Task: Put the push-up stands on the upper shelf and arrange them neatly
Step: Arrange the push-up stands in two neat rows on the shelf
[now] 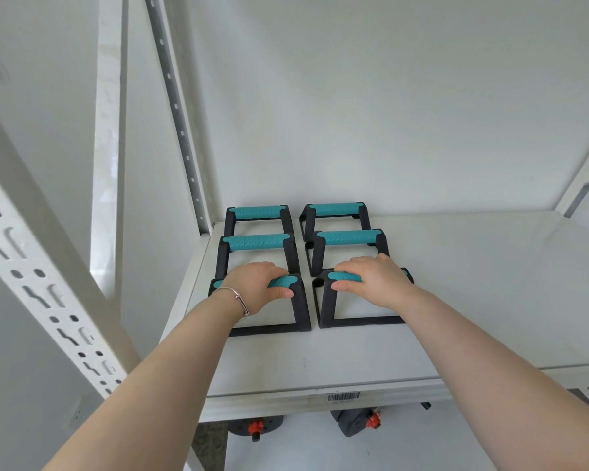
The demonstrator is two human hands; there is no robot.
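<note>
Several black push-up stands with teal grips stand in two columns on the white upper shelf (473,300). My left hand (261,287) is closed around the teal grip of the front left stand (301,312). My right hand (371,278) grips the teal handle of the front right stand (327,305). Both front stands rest on the shelf, side by side. Behind them stand the middle left stand (255,242), the middle right stand (351,237), the back left stand (257,212) and the back right stand (335,209), close to the wall.
A perforated white upright (41,283) rises at the near left, another upright (181,124) at the shelf's back left corner. The white wall closes the back. Below the shelf's front edge (320,397), dark weights with red knobs (255,428) lie on a lower level.
</note>
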